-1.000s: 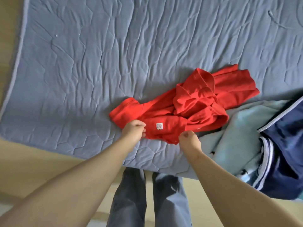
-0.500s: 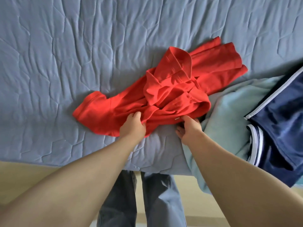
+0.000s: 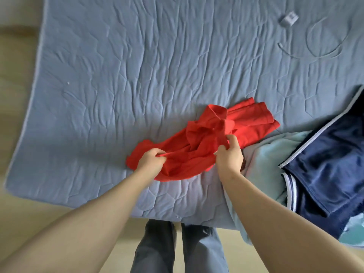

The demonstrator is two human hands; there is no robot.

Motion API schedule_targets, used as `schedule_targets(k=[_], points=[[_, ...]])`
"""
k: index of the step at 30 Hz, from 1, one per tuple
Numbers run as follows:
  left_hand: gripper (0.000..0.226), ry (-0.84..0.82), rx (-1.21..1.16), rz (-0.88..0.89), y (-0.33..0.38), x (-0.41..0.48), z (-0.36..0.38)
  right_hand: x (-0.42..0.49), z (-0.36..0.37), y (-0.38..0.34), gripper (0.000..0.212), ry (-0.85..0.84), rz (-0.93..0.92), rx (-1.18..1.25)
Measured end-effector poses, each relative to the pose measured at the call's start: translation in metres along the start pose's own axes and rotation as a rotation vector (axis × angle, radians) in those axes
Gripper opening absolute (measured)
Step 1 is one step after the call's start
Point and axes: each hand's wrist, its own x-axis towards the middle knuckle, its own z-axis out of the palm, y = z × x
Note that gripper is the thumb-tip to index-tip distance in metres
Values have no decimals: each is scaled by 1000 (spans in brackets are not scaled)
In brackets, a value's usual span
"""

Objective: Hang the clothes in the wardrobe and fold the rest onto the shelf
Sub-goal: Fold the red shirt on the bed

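Shirt [image 3: 204, 152] bunched, long axis running from left hand [image 3: 150, 161] up-right past right hand [image 3: 229, 157] | both hands pinch its near edge | collar beyond right grip.

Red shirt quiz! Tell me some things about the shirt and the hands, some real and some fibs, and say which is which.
1. The left hand and the right hand both grip the red shirt. True.
2. The red shirt hangs on a hanger. False: it lies crumpled on the blue mattress.
3. A dark blue garment lies to the right of the red shirt. True.
4. The white charger plug sits on the red shirt. False: it lies apart, far up the mattress.
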Motion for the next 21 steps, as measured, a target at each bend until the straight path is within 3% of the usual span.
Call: schedule_targets(k=[3,6,11,15,18,21], points=[[19,-7,57,68,22,-27,-29,-22,-15,-42,45,-72,-156,-32],[29,95,112,187,55,-57,-59,-48,-32,-79,43,-151,-357,-98],[64,206,192,607,120,-107,-105,-98,-64,-137,42,-283,-578,-183],[31,236,298,649,152,-140,-134,-128,-95,-174,44,-295,-713,-205],[21,237,96,584,165,-163,-158,-140,-116,-197,51,-195,-711,-219],[19,340,9,630,180,-186,-184,-150,-131,-217,49,-90,-701,-245]])
